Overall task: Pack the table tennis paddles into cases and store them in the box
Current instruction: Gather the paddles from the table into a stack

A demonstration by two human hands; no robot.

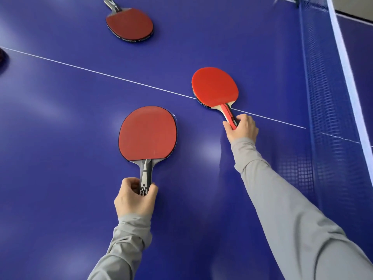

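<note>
Blue table tennis table (60,118) seen from above, crossed by a thin white line (101,73) running from the left edge down toward the right. At the far left edge, a dark object (2,58), cut off by the frame and not identifiable. Upper left of centre: a paddle (130,26) lying flat, red face up, untouched. Lower centre: the left hand (134,199), in a grey sleeve (123,245), grips the grey-and-black handle of a second paddle (148,133), red face up on the table. Right of centre: the right hand (241,128) grips the red handle of a third paddle (215,85), whose blade lies over the white line. Far right: the blue net (323,98) with its white top band.
</note>
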